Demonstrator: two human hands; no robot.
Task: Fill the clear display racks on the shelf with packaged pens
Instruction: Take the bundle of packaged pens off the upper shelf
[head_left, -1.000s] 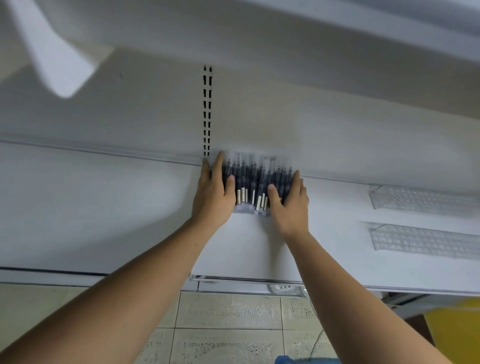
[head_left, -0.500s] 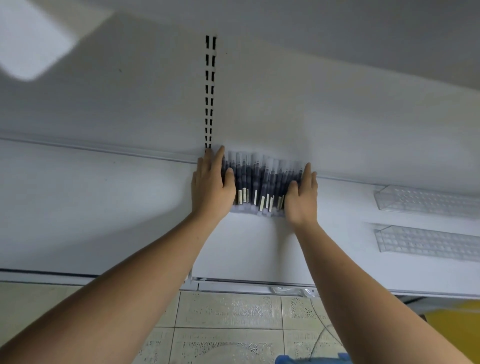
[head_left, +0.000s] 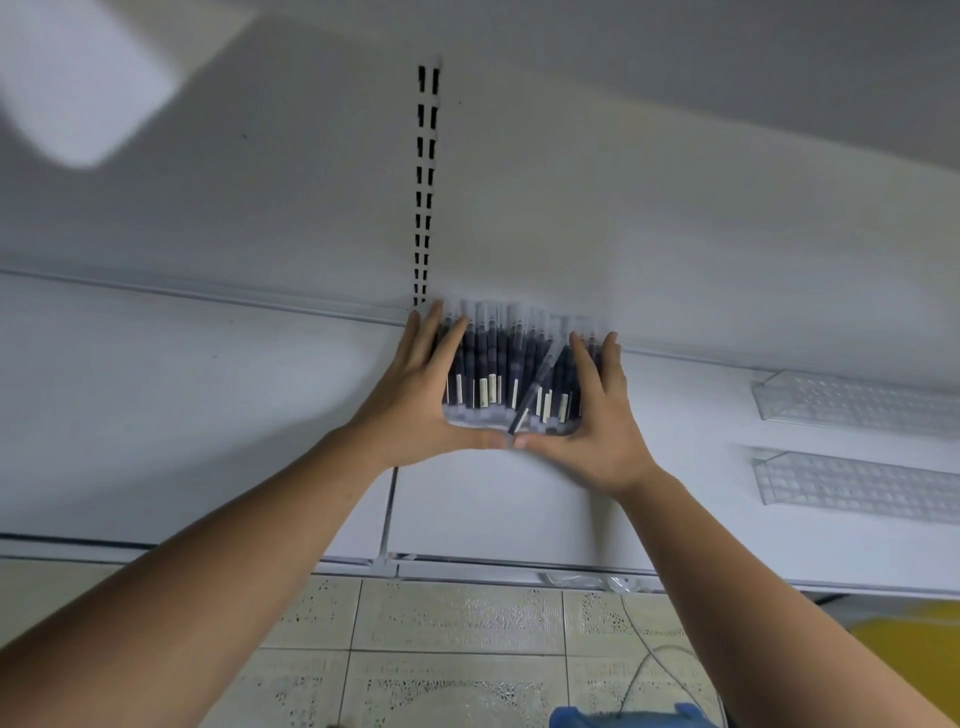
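Note:
A clear rack filled with dark packaged pens (head_left: 511, 364) lies on the white shelf (head_left: 208, 415), against the back wall below the slotted upright. One pen lies askew across the others near the front. My left hand (head_left: 421, 395) presses flat against the rack's left side with straight fingers. My right hand (head_left: 597, 410) lies flat against its right side. Both thumbs stretch along the rack's near edge and almost meet. Two clear racks, one (head_left: 852, 397) behind the other (head_left: 857, 483), lie on the shelf to the right with no pens in them.
The slotted upright (head_left: 426, 182) runs up the back wall above the rack. The shelf's front rail (head_left: 519, 564) runs below my forearms. Tiled floor lies underneath, with a thin cable (head_left: 636, 660), a blue object (head_left: 623, 717) and a yellow thing (head_left: 909, 644) at lower right.
Both thumbs have swung from on top of the pens down to the rack's near edge. My right hand has shifted a little to the right and nearer to me. The view has tilted slightly.

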